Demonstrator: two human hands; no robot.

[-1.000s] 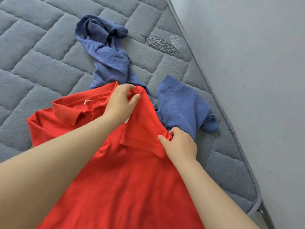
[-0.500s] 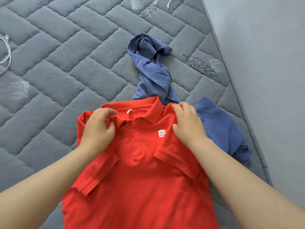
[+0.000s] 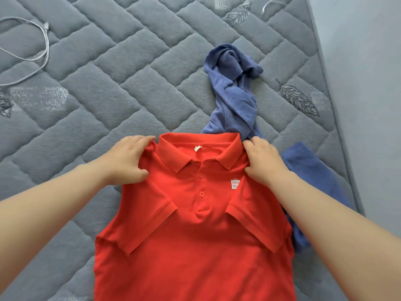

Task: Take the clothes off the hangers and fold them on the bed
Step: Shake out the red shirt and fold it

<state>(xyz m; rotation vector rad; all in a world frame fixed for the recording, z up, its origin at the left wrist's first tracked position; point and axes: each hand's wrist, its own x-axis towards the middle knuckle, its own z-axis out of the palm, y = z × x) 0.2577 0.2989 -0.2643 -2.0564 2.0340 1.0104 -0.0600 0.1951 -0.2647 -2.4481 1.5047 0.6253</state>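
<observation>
The red polo shirt lies front-up on the grey quilted bed, both sleeves folded in across its chest. The left hand pinches the shoulder just left of the collar, fingers curled over the top edge and thumb on the front. The right hand grips the other shoulder the same way. A crumpled blue garment lies partly under the shirt, beyond the collar and to its right. A white cable lies well apart.

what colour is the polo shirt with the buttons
The polo shirt is red, with a white logo patch on the chest; head view.
</observation>
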